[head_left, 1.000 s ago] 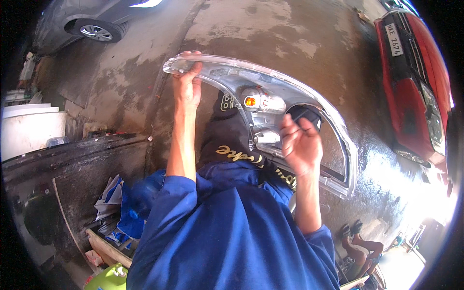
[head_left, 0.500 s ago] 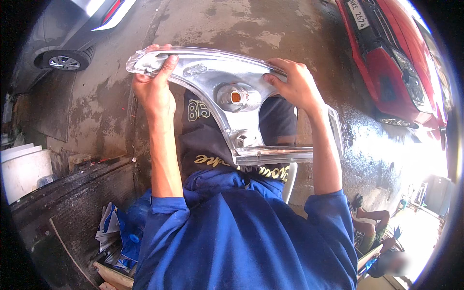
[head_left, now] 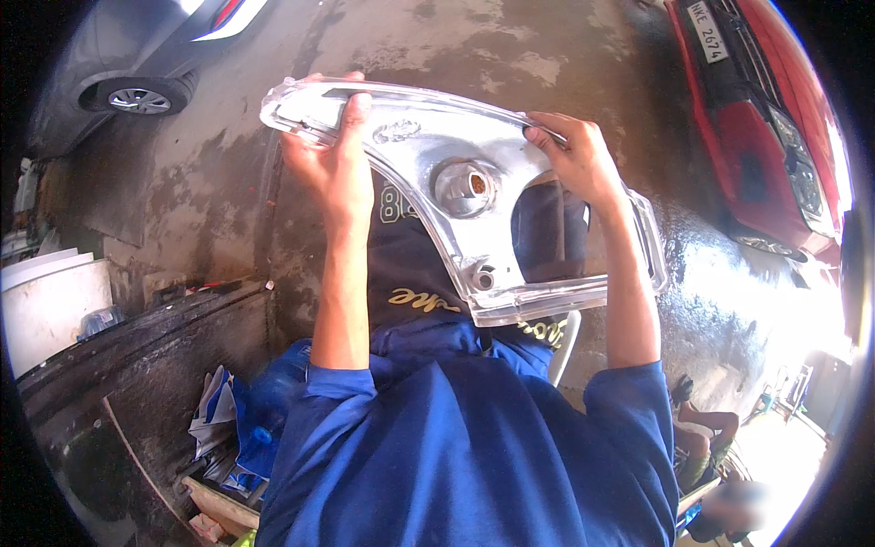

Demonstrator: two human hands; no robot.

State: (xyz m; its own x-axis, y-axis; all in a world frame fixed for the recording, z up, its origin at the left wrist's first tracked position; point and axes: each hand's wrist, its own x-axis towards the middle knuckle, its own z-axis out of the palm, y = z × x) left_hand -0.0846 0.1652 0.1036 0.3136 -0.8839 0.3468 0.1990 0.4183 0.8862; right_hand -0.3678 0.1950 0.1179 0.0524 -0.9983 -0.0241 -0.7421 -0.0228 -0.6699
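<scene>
A car light housing (head_left: pixel 430 150), silvery with a clear plastic edge, is held up above my lap. It has a round socket (head_left: pixel 466 189) with an orange-brown spot inside, a smaller round opening (head_left: pixel 484 277) lower down, and a large gap at its right. My left hand (head_left: pixel 339 159) grips the narrow left end, thumb on the silver face and fingers behind. At the upper right edge, my right hand (head_left: pixel 576 153) is closed on the rim. Its forearm crosses in front of the housing's right side.
A grey car (head_left: pixel 114 68) stands at the far left and a red car (head_left: pixel 761 118) at the far right. Dark boards (head_left: pixel 182 351), white panels (head_left: pixel 59 292) and a blue-white bag (head_left: pixel 239 428) lie on my left. Someone sits at the lower right, beside bright wet floor.
The housing and both hands have shifted slightly right in view, along with the surroundings. The housing is tilted a little differently, its lower edge now sloping. Both grips stay the same.
</scene>
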